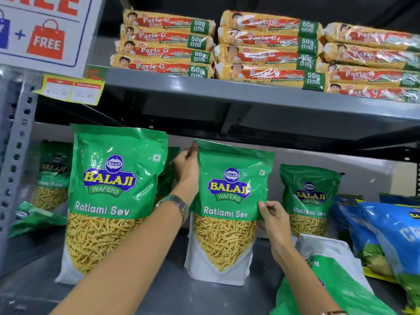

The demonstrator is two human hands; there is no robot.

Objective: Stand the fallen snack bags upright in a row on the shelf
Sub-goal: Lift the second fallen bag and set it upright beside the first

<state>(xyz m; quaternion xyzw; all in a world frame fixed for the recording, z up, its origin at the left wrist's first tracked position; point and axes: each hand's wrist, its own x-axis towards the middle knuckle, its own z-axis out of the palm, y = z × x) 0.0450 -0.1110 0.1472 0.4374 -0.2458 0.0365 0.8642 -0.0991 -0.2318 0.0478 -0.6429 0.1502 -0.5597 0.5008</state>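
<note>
A green Ratlami Sev bag [225,223] stands upright in the middle of the grey shelf [159,289]. My left hand [187,165] pinches its top left corner. My right hand [273,217] grips its right edge at mid height. A bigger-looking bag of the same kind [111,196] stands upright to the left, nearer to me. Another upright bag [308,198] stands further back on the right. One green bag [331,280] lies fallen at the front right, under my right forearm. At the far left a fallen bag [34,218] lies flat below an upright one [53,176].
Blue snack bags [386,237] lean at the right end of the shelf. The shelf above [250,96] hangs low over the bag tops and carries stacked Parle-G biscuit packs [268,48]. A perforated metal upright [16,155] and an offer sign [43,32] stand at the left.
</note>
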